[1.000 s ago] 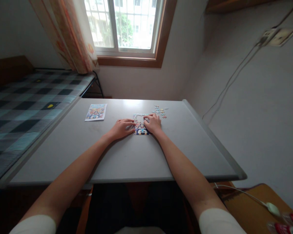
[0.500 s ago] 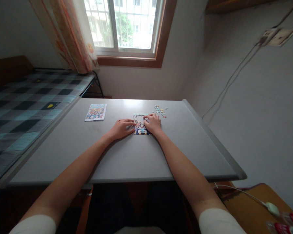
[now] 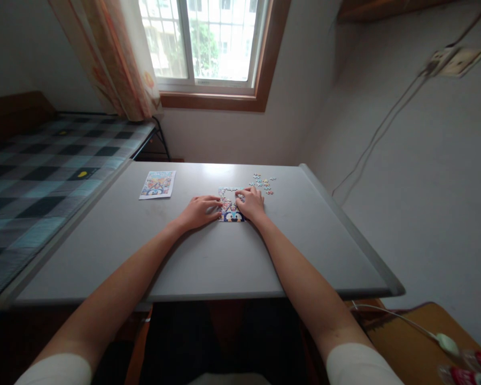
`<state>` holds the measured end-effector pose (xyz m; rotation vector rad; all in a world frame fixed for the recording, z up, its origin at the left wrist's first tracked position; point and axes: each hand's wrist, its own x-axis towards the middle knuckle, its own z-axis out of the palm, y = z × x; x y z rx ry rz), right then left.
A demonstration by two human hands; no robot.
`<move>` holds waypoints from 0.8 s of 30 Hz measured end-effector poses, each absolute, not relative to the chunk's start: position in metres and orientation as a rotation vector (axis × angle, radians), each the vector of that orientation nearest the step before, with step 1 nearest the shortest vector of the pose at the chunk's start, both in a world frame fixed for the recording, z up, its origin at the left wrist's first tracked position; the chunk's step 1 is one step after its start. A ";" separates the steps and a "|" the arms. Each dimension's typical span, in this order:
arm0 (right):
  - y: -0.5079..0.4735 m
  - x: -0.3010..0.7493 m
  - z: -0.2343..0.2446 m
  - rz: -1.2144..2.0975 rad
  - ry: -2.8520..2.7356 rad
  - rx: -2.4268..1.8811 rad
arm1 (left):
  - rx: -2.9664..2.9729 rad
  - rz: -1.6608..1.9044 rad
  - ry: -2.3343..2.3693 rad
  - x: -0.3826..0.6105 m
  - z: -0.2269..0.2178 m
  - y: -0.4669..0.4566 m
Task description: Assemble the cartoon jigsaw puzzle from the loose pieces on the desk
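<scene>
A small colourful jigsaw puzzle (image 3: 229,209), partly assembled, lies in the middle of the grey table (image 3: 208,256). My left hand (image 3: 200,210) rests at its left edge with the fingers curled and their tips on the puzzle. My right hand (image 3: 251,202) lies over its right side, fingers bent and pressed down on the pieces. Whether either hand holds a loose piece is hidden. Several loose puzzle pieces (image 3: 263,182) lie scattered just beyond my right hand.
A printed reference picture (image 3: 157,184) lies at the table's far left. A bed with a checked cover (image 3: 40,171) adjoins the table on the left. The wall is close on the right, and a white cable (image 3: 404,321) lies on a wooden surface at lower right.
</scene>
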<state>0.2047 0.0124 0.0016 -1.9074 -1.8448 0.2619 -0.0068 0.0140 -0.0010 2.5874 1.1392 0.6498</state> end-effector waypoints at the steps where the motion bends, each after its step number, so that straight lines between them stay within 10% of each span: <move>1: 0.012 0.205 0.002 0.263 -1.843 -1.906 | 2.587 0.648 1.142 -0.007 -0.001 0.014; 24: 0.012 0.205 0.002 0.282 -1.831 -1.896 | 2.593 0.662 1.144 -0.007 -0.003 0.015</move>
